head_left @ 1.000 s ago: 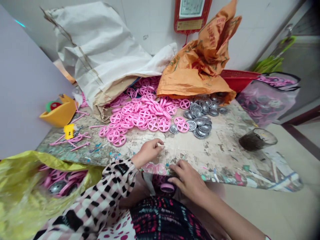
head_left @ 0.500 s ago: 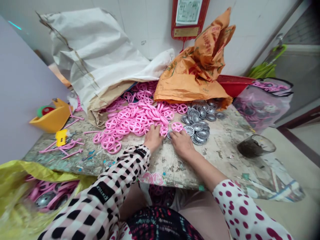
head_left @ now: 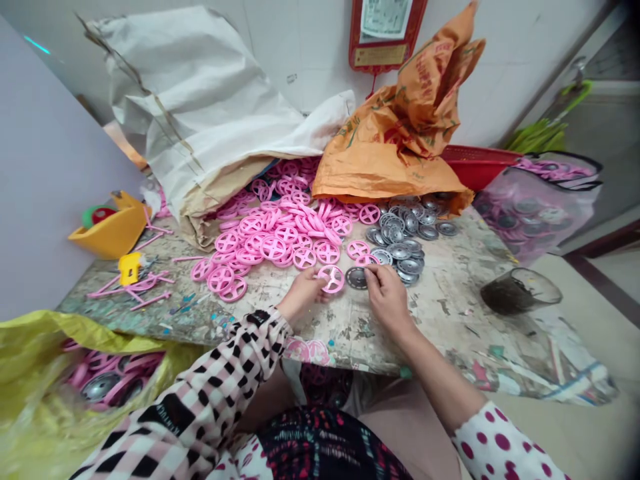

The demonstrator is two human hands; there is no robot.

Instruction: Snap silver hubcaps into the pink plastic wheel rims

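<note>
Overall: one person works at a worn desk (head_left: 450, 313) covered with paint marks, and this desk stands against a white tiled wall (head_left: 505, 73).

Big bags: a white sack (head_left: 190, 113) and an orange sack (head_left: 400, 140) lie at the back of the desk. A yellow plastic bag (head_left: 30, 373) is at the lower left, with pink and silver wheels inside, and a clear plastic bag (head_left: 535, 213) with similar wheels is at the right, beside a red basket (head_left: 480, 163).

Piles: many pink wheels (head_left: 270, 240) lie in a heap in front of the white sack, and silver discs (head_left: 403, 233) lie in a heap just beside them.

Small things: a yellow scoop (head_left: 113, 233) and some pink rods (head_left: 145, 287) are on the left side of the desk. A glass cup (head_left: 520, 291) with dark contents stands at the right edge.

Hands: the two hands are apart, with only a small gap, over the front of the desk. The left hand (head_left: 303, 293) pinches one pink wheel (head_left: 331, 279), tilted. The right hand (head_left: 387, 300) pinches the edge of one silver disc (head_left: 357, 278). This wheel and this disc are between the hands, close together but not touching.
</note>
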